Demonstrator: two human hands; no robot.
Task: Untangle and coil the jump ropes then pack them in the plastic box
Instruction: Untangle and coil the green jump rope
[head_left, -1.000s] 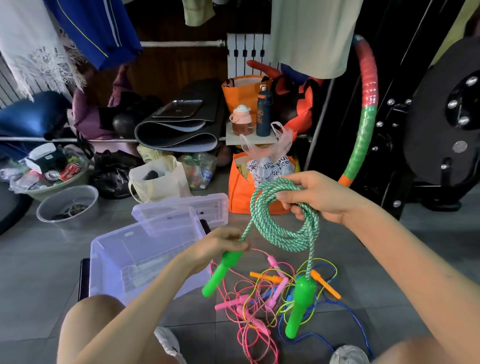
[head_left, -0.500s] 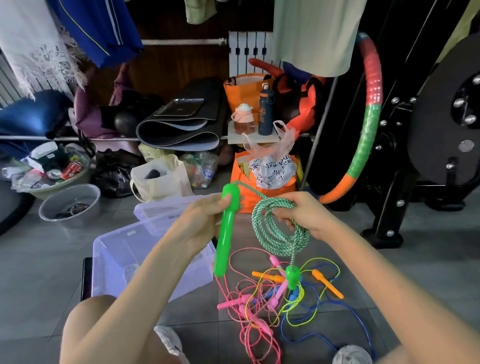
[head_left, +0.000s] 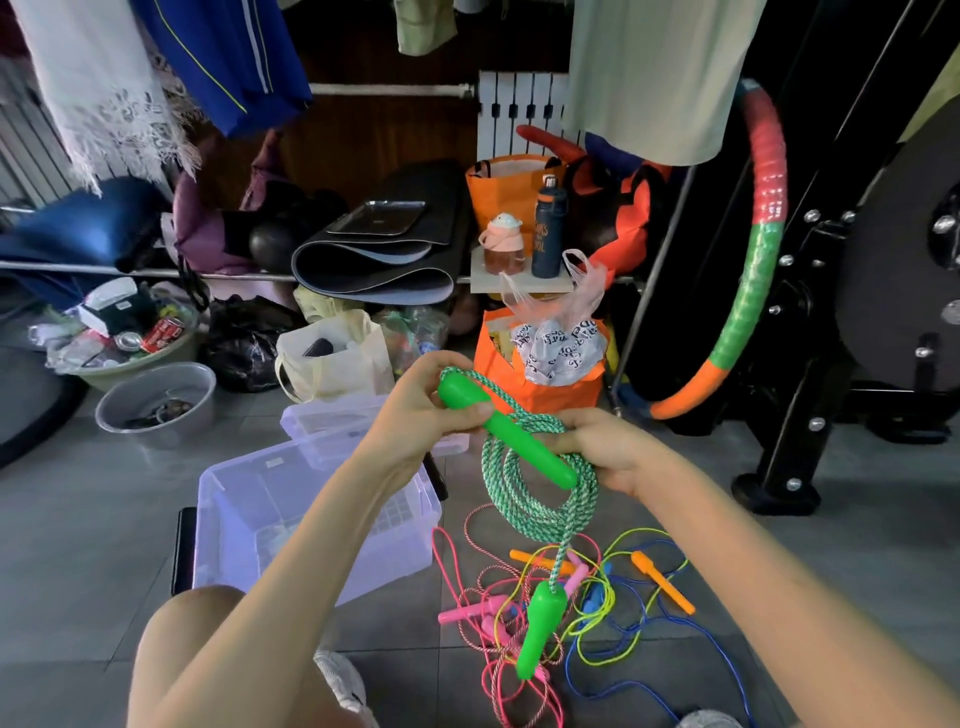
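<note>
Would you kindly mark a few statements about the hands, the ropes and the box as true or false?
1. The left hand holds a green handle. True.
2. The right hand holds the coiled green rope. True.
3. The plastic box stands open, its lid off. True.
4. The other green handle lies in the plastic box. False: it hangs from the coil, over the floor.
5. The thin ropes on the floor are neatly coiled. False: they lie tangled.

left hand (head_left: 415, 415): grips green handle (head_left: 524, 448) | right hand (head_left: 618, 452): holds green rope coil (head_left: 519, 501) | plastic box (head_left: 249, 499): on floor
</note>
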